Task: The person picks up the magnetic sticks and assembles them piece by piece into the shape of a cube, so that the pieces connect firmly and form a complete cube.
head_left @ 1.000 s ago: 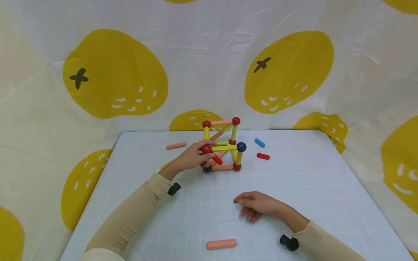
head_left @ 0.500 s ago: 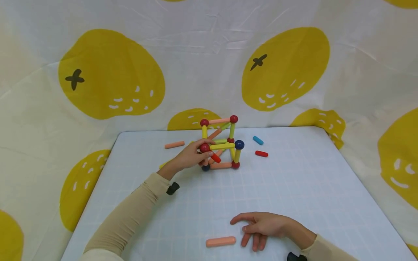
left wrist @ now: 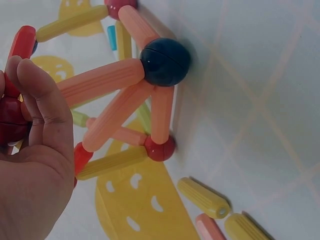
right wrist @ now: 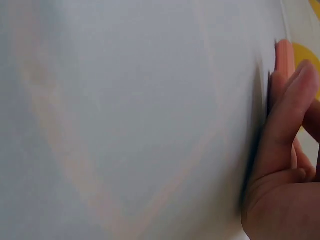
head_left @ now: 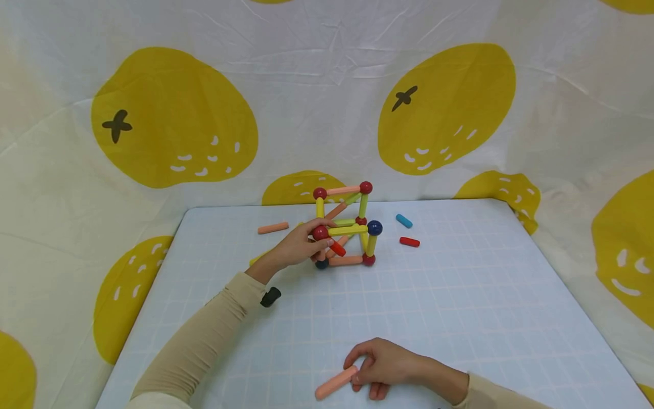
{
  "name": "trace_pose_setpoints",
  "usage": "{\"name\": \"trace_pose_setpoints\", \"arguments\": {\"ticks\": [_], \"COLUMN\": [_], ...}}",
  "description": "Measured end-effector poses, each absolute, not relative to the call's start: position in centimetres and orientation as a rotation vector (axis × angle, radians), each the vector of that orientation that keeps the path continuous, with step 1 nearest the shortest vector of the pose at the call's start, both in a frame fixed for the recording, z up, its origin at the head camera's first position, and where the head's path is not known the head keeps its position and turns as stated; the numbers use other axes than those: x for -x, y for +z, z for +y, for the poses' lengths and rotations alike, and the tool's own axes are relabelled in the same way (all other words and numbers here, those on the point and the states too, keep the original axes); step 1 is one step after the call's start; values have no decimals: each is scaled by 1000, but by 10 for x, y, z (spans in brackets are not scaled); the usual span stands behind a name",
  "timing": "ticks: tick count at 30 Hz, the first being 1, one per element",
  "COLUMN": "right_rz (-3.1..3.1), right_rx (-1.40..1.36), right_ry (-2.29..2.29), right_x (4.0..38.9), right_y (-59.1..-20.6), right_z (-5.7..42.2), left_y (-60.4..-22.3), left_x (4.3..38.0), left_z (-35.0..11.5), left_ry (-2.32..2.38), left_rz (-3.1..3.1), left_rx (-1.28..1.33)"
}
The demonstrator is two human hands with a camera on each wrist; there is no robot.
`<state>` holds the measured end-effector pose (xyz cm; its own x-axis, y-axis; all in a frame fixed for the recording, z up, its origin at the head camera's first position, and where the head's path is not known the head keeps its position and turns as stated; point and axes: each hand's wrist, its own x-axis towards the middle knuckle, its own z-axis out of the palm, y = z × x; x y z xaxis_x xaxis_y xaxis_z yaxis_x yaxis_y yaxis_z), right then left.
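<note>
A frame of coloured magnetic sticks [head_left: 349, 231] and balls stands toward the back of the table. My left hand [head_left: 297, 245] grips its near upper red ball [head_left: 320, 232], from which a short red stick [head_left: 337, 247] juts toward me. In the left wrist view, the fingers [left wrist: 50, 107] curl round that ball beside several peach sticks [left wrist: 102, 82] joined at a dark blue ball [left wrist: 165, 62]. Near the front, my right hand [head_left: 390, 365] pinches one end of a peach stick [head_left: 334, 383]. The right wrist view shows only part of this stick [right wrist: 284, 57] beyond the fingers.
A blue stick [head_left: 404, 221] and a red stick [head_left: 410, 242] lie right of the frame. Left of it are another peach stick [head_left: 273, 228] and yellow sticks [left wrist: 202, 196], partly hidden by the left arm in the head view. A fruit-patterned cloth [head_left: 317, 113] hangs behind the table.
My right hand has moved down toward the front edge and taken hold of the peach stick, which now lies at a steeper slant. My left hand stays on the frame.
</note>
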<state>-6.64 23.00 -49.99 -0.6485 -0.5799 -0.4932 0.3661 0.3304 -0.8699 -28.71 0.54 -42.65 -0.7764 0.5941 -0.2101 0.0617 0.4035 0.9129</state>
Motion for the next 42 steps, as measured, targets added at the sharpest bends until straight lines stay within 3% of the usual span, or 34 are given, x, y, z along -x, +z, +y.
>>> {"name": "trace_pose_setpoints", "arguments": {"ticks": [5, 11, 14, 42], "right_rz": [1841, 1853, 1819, 1750], "right_rx": [95, -456, -604, -690], "right_ry": [-1493, -1813, -1943, -2123], "right_x": [80, 123, 138, 165], "right_y": [-496, -487, -485, -478], "right_z": [229, 250, 259, 240], "left_y": [-426, -427, -427, -429], "left_x": [287, 284, 283, 281], "left_z": [6, 7, 6, 9], "left_ry": [1373, 1377, 1380, 1438], "left_rz": [2159, 2166, 2174, 2182], "left_rx": [-560, -584, -577, -528]}}
